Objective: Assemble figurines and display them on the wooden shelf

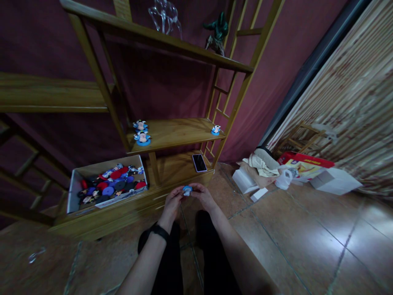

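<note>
My left hand and my right hand meet low in front of the wooden shelf unit, fingers pinched together on a small blue-based figurine. A black band sits on my left wrist. To the left, an open cardboard box on the bottom board holds several figurines with red, blue and black bases. Two similar figurines stand at the left end of the middle shelf, and one more figurine stands at its right end.
A phone lies flat on the bottom board. A glass ornament and a dark green statue stand on the top shelf. Right of the unit, cloth, white boxes and a red box lie on the tiled floor by a folding rack.
</note>
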The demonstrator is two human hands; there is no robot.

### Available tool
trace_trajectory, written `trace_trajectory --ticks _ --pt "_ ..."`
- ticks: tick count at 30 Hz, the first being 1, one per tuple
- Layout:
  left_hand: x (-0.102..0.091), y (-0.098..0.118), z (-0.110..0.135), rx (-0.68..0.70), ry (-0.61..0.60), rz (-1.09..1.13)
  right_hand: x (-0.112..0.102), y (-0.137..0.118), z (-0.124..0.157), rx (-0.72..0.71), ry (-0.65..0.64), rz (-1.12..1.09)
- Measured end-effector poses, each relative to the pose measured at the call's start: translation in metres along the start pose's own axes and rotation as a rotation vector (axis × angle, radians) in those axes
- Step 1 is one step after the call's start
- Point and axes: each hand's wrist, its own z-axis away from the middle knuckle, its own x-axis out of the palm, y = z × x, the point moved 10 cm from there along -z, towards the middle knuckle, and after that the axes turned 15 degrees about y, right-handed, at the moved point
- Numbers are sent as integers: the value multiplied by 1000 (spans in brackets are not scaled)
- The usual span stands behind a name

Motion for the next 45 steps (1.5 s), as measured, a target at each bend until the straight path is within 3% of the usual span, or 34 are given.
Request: trace_trajectory --ticks 11,19,25,33,45 --pt "-1 2 0 18 2 -5 -1 -3 0 -43 -10 14" --pt "1 -7 0 -49 -17 2 -9 20 -5 137 81 -101" --pt "3 -13 3 -137 -3 22 -14 27 -9 194 128 -123" --pt "18 -6 11 -92 -134 -26 -18 31 -11 198 128 -156" --pt "15 -5 5 -4 -117 -73 -12 22 -6 199 92 -158"
